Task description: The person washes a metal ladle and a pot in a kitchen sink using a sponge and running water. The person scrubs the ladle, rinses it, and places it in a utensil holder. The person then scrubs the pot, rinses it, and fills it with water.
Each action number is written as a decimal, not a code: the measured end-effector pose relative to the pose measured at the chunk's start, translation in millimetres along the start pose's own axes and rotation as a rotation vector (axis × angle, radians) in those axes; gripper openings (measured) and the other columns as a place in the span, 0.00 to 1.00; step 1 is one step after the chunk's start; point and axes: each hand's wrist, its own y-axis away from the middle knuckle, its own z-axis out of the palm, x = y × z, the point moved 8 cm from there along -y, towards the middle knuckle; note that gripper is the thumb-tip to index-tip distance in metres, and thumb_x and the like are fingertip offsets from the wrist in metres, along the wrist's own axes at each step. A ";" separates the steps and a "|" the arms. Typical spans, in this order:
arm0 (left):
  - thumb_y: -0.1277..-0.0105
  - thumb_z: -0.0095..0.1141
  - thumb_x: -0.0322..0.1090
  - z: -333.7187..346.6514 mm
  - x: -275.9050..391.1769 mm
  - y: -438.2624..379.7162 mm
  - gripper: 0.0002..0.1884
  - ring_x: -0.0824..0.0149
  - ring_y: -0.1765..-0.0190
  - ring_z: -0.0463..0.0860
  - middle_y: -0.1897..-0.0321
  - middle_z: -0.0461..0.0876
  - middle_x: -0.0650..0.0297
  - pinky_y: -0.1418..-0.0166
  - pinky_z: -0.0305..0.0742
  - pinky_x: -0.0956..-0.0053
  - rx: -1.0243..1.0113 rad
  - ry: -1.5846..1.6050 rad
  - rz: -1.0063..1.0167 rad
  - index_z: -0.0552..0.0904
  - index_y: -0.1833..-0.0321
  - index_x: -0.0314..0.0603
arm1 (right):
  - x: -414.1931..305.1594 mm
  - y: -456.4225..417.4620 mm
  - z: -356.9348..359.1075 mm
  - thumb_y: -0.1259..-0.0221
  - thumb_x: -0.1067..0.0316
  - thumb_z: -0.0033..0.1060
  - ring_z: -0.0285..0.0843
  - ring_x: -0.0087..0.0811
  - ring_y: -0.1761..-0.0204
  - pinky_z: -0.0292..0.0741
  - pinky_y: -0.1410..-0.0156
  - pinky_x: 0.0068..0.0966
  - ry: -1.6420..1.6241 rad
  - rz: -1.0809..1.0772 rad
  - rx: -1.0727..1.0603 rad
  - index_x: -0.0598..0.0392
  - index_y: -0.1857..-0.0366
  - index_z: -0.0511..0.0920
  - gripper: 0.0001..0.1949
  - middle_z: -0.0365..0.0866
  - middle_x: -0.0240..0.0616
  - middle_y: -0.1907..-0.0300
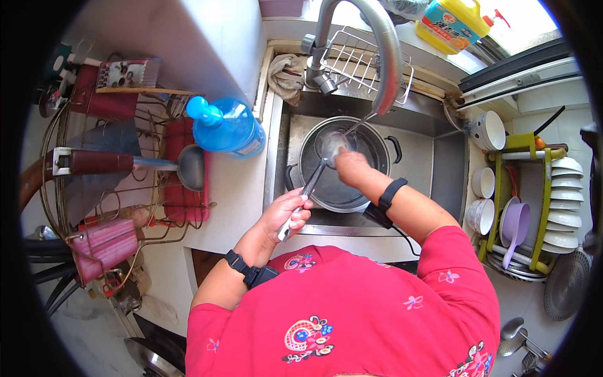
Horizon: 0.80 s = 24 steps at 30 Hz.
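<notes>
My left hand (288, 213) is closed around the handle of a metal ladle or strainer (322, 134), whose round bowl lies over a two-handled metal pot (381, 188). Inside that bowl are the fingers of my right hand (352, 166); whether they grip anything is hidden. A thin stream of water runs from the curved faucet (393, 61) into the bowl. The pot stands in the stainless steel sink (417, 165), its black side handles pointing left and right.
A blue pump bottle (231, 127) stands left of the sink, beside a wire rack (141, 184). Behind the faucet are a wire basket (348, 56) and a grey cloth (286, 75). White bowls (483, 181) and a green dish rack (494, 207) line the right side.
</notes>
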 end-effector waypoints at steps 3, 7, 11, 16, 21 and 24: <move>0.26 0.43 0.28 11.8 -8.1 -5.2 0.10 0.80 0.79 0.66 0.66 0.71 0.64 0.84 0.63 0.87 -0.051 0.006 -0.023 0.70 0.44 0.40 | 4.9 -12.2 -40.1 0.45 0.73 0.52 0.79 0.51 0.56 0.79 0.51 0.40 -0.300 -0.250 0.472 0.58 0.64 0.79 0.07 0.77 0.48 0.59; 0.25 0.43 0.28 19.1 -2.6 -3.5 0.11 0.80 0.78 0.65 0.65 0.71 0.64 0.83 0.63 0.88 -0.069 0.010 -0.037 0.70 0.43 0.40 | 40.6 -8.7 -57.4 0.45 0.70 0.54 0.80 0.43 0.60 0.77 0.58 0.39 0.057 -0.009 0.576 0.51 0.71 0.80 0.04 0.77 0.44 0.63; 0.26 0.44 0.28 4.3 6.1 0.6 0.13 0.81 0.78 0.66 0.65 0.71 0.65 0.83 0.63 0.88 -0.047 0.006 -0.016 0.69 0.41 0.41 | 43.8 8.7 -27.1 0.51 0.70 0.57 0.78 0.44 0.60 0.76 0.56 0.41 0.011 -0.145 0.434 0.53 0.72 0.77 0.03 0.75 0.43 0.64; 0.27 0.45 0.31 1.1 2.2 1.0 0.21 0.78 0.79 0.70 0.65 0.74 0.66 0.83 0.66 0.81 0.202 -0.777 0.078 0.67 0.31 0.45 | 141.2 13.5 -45.0 0.43 0.72 0.51 0.80 0.43 0.57 0.78 0.50 0.34 -0.785 0.341 0.681 0.57 0.60 0.77 0.09 0.80 0.46 0.57; 0.29 0.49 0.32 11.7 16.6 7.5 0.23 0.58 0.66 0.79 0.63 0.76 0.56 0.61 0.75 0.66 0.258 -1.855 0.728 0.70 0.30 0.48 | 128.4 5.2 -25.3 0.37 0.73 0.47 0.80 0.29 0.56 0.77 0.50 0.28 -1.830 0.261 0.650 0.55 0.56 0.78 0.10 0.82 0.37 0.57; 0.34 0.53 0.31 14.0 22.2 15.3 0.24 0.48 0.55 0.79 0.57 0.77 0.50 0.50 0.74 0.60 0.348 -1.701 0.587 0.72 0.33 0.43 | 106.6 4.8 -25.1 0.36 0.71 0.49 0.78 0.25 0.54 0.75 0.47 0.24 -1.878 0.114 0.503 0.58 0.51 0.78 0.12 0.81 0.32 0.56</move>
